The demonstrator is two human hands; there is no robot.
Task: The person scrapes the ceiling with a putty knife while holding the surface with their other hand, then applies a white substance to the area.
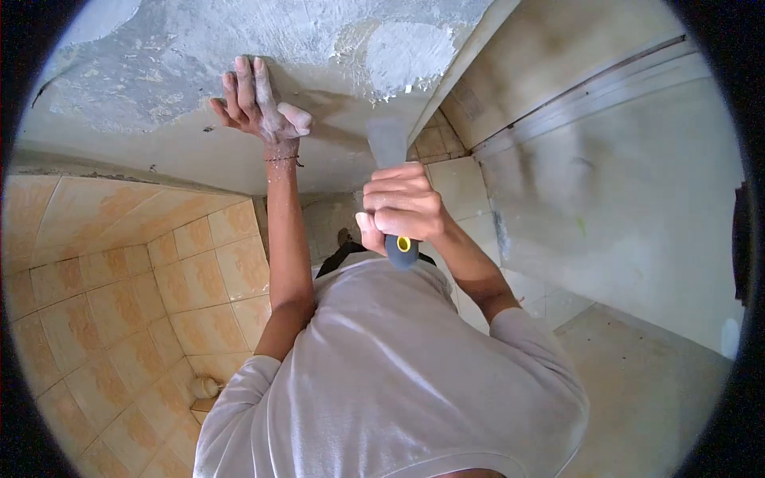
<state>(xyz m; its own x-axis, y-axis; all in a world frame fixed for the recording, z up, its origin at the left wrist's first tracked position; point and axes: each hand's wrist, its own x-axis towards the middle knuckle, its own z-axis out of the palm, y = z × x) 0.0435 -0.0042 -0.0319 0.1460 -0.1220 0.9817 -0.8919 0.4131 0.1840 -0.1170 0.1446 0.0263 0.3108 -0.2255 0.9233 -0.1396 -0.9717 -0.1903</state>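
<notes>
My right hand [405, 205] is wrapped round the grey handle of a putty knife [388, 143], whose broad blade points at the wall and looks slightly blurred. A yellow-ringed hole shows at the handle's end. Dusted with white powder, my left hand [261, 107] rests against the wall [335, 151] with its fingers spread and holds nothing. Above both hands the wall is patchy: a rough grey area [183, 64] and a pale patch [410, 56] with ragged, flaking edges. Whether the blade touches the wall I cannot tell.
Orange-patterned tiles [203, 279] cover the wall at lower left, where a small round fitting [205, 387] sticks out. The wall's edge [462, 72] runs down just right of the knife. A pale door-like panel [621, 183] stands at the right, with floor tiles [462, 187] below.
</notes>
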